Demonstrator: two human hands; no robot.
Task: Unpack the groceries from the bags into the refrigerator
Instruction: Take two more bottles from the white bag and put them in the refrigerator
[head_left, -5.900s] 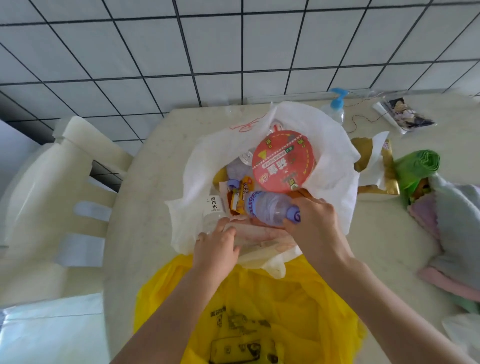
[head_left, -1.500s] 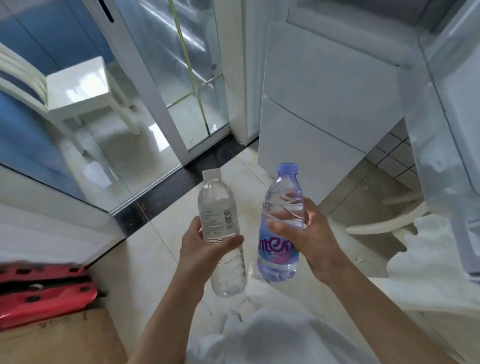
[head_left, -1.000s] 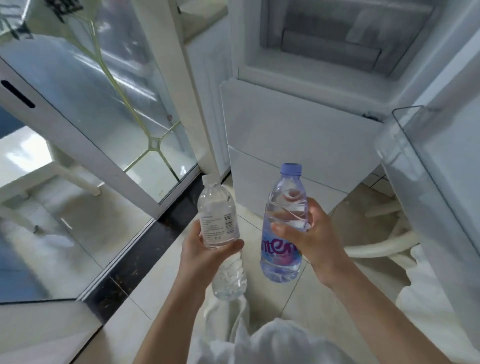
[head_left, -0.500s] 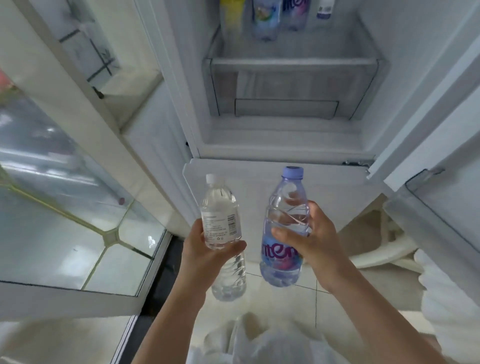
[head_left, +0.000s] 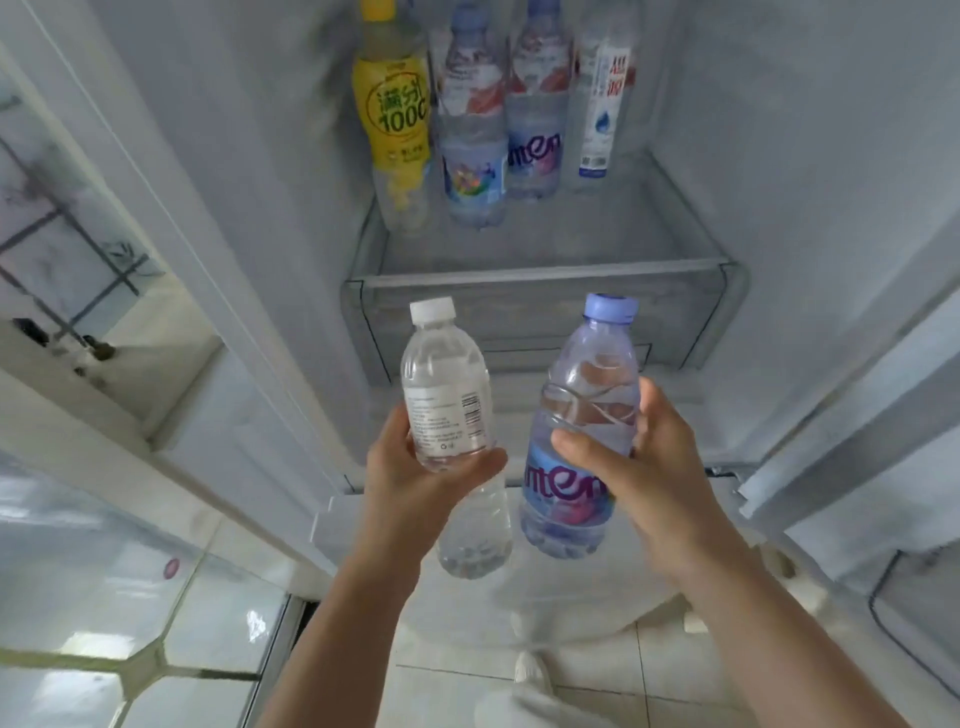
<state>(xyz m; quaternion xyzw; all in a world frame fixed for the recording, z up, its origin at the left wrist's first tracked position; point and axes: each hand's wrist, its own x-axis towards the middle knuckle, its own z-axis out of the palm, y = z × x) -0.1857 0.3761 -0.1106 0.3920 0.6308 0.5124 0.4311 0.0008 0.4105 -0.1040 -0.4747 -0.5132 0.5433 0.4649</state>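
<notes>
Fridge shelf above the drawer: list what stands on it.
Four bottles stand in a row at the back of the shelf: a yellow-labelled bottle, two blue-capped water bottles, and a slim white-labelled bottle. Their tops are cut off by the frame.

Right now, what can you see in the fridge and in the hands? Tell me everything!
Yellow-labelled drink bottle: 1, yellow, shelf, far left.
Blue-capped plastic water bottles: 2, clear blue, shelf, middle.
White-labelled slim bottle: 1, white, shelf, right.
Clear plastic fridge drawer: 1, see-through, under the shelf.
White-capped clear water bottle: 1, in left grip.
Blue-capped labelled water bottle: 1, in right grip.
Left hand: 1, holding.
Right hand: 1, holding.
</notes>
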